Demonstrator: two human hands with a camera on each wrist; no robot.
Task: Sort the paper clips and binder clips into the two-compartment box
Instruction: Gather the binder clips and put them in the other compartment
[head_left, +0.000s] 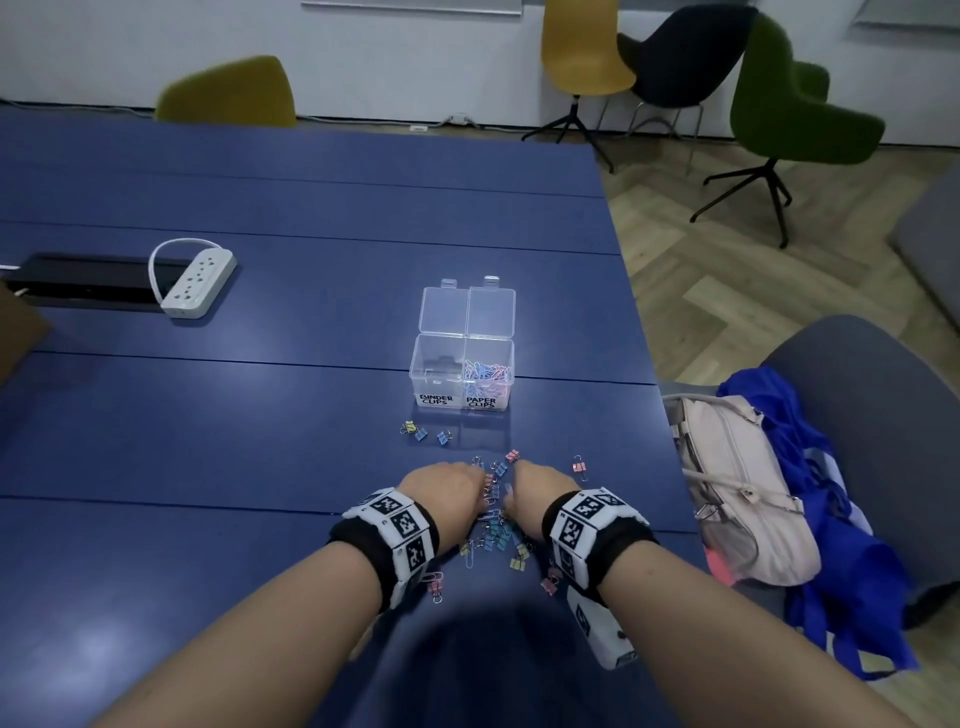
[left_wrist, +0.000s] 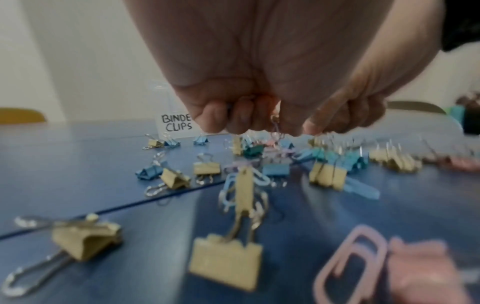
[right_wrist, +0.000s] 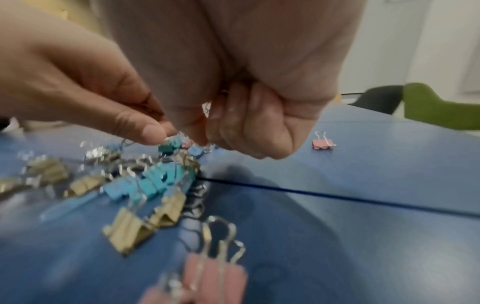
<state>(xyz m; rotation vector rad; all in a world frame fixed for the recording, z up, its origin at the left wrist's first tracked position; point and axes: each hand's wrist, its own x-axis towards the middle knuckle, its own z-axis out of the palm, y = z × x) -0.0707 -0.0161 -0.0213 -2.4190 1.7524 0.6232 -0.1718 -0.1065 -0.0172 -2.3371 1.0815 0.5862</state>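
Both hands work side by side over a heap of binder clips (head_left: 496, 530) on a blue table (head_left: 208, 415): the left hand (head_left: 441, 491) has its fingers curled tight, a thin wire clip pinched at the fingertips (left_wrist: 215, 119), while the right hand (head_left: 537, 486) curls its fingers down onto the pile, and whether it grips anything cannot be told. Yellow, blue, teal and pink, the clips are too tangled and blurred for an exact count; three (head_left: 423, 432) lie apart just near of the box, and one pink clip (head_left: 580, 466) sits alone to the right. A pink paper clip (left_wrist: 350, 265) lies near the left wrist. Farther off stands the clear two-compartment box (head_left: 462, 371), both lids open; its left half, labelled BINDER CLIPS, looks bare, and its right half, labelled PAPER CLIPS, holds a mass of pastel paper clips (head_left: 488, 371). One white power strip (head_left: 200, 280) rests far left. Four chairs stand by the far wall: two mustard, one black, one green (head_left: 795, 104). A pink bag (head_left: 743, 488) lies on blue cloth on a grey seat to the right, above herringbone wood flooring
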